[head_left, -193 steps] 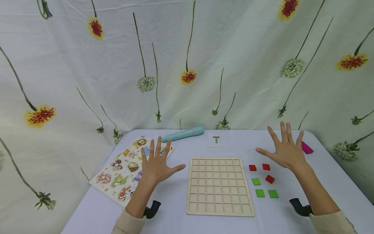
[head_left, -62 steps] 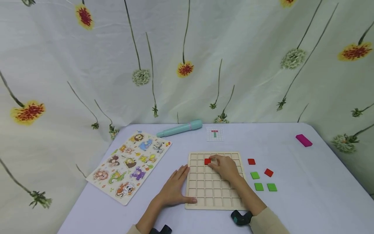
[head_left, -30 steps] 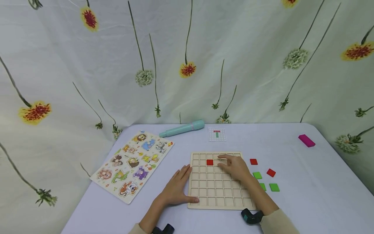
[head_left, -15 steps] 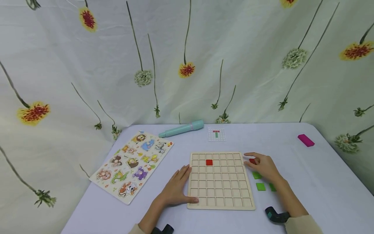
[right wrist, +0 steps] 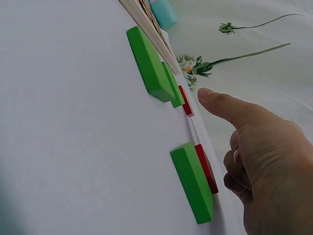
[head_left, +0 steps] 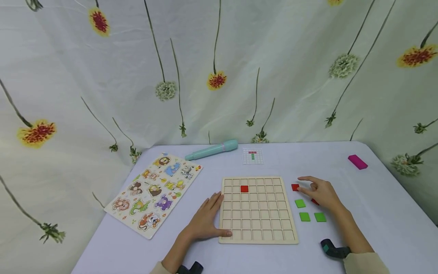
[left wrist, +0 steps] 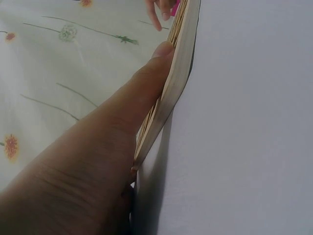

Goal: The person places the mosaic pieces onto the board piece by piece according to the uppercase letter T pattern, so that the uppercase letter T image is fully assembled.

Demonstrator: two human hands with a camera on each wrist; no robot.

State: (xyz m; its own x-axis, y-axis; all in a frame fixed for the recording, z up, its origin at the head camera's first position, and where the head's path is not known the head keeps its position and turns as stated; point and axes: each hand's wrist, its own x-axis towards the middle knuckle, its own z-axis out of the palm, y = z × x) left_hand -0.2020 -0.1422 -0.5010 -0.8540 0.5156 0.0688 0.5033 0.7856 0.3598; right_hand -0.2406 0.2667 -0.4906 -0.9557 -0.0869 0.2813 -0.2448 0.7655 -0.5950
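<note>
A wooden grid board (head_left: 258,236) lies on the table with one red tile (head_left: 244,188) in a cell of an upper row. My left hand (head_left: 204,220) rests along the board's left edge, its thumb laid over the near left corner. To the right of the board, my right hand (head_left: 321,194) hovers at a loose red tile (head_left: 294,187), thumb tip at the tile's right side and index finger stretched out beyond it. Another red tile (head_left: 315,202) is partly covered by this hand. Three green tiles, including the near right one (head_left: 320,217), lie closer to me.
A printed pattern card (head_left: 253,156) lies behind the board, beside a teal microphone-shaped thing (head_left: 212,150). An animal picture board (head_left: 150,196) occupies the left side. At the far right is a magenta block (head_left: 357,162). A flowered cloth (head_left: 294,76) hangs behind the table.
A red tile was set into the board by my right hand, which then let go and moved right to the loose tiles. My left hand came down onto the board's edge and stays there.
</note>
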